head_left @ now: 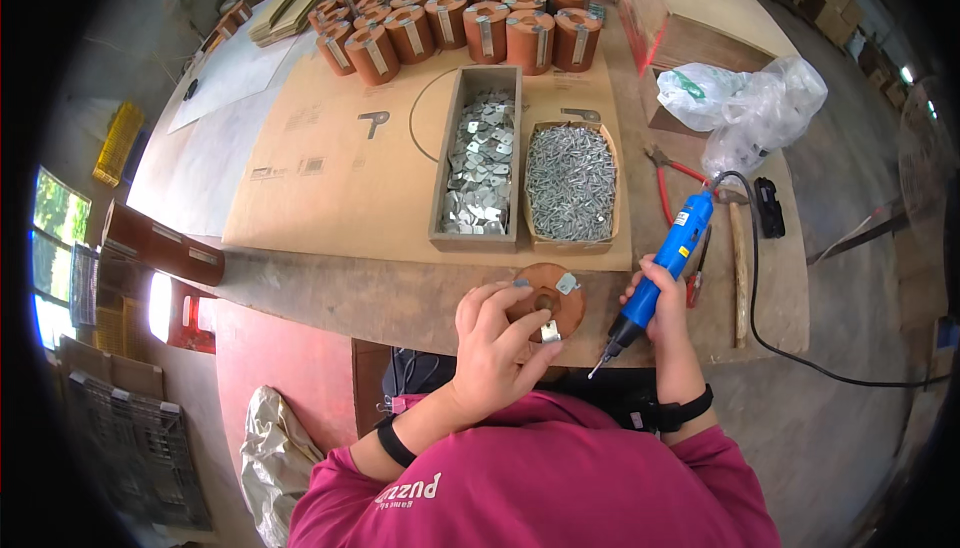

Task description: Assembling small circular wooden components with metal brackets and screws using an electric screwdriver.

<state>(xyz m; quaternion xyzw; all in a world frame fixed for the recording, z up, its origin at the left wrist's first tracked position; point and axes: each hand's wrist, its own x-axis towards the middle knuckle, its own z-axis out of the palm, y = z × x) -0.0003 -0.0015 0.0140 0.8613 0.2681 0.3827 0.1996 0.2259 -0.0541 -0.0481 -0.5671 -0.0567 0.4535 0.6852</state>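
Observation:
At the near edge of the table a reddish-brown round cylinder [572, 310] stands end-up, with a hole in its middle. My left hand [497, 336] reaches over its top, thumb and forefinger closed about a small silver metal plate [550, 331] at the cylinder's near rim. Another bent metal plate [568, 283] sits on the far side of that end face. My right hand [666, 310] grips a blue electric screwdriver [676, 245] by its body. The screwdriver's bit [598, 366] points down and left, apart from the cylinder.
Beyond my hands are a long wooden tray [437, 188] of metal plates and a cardboard box [620, 198] of screws. Red-handled pliers [664, 188], a hammer [740, 278] and plastic bags [770, 108] lie right. Several finished-looking cylinders [486, 33] stand behind. The screwdriver's cord [765, 328] trails right.

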